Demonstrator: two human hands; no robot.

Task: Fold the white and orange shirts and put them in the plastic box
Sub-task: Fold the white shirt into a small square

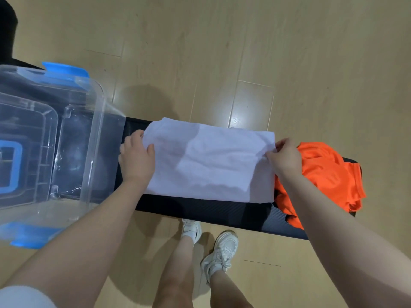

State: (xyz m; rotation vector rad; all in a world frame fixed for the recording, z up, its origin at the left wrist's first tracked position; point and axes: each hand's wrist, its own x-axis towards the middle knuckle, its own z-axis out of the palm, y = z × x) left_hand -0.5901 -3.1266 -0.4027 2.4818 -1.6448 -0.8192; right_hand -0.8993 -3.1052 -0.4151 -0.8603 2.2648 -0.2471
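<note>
Both hands, the left hand (136, 155) and the right hand (285, 157), pinch the half-folded white shirt (209, 163), while the orange shirt (327, 174) lies crumpled and the plastic box (95, 121) holds no shirt.

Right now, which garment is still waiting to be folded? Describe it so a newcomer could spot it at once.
Find the long black bench running across the wooden floor. At its right end, past the flat white shirt, lies the orange shirt. It alone is crumpled in a heap and brightly coloured, with the right hand just in front of it.
</note>
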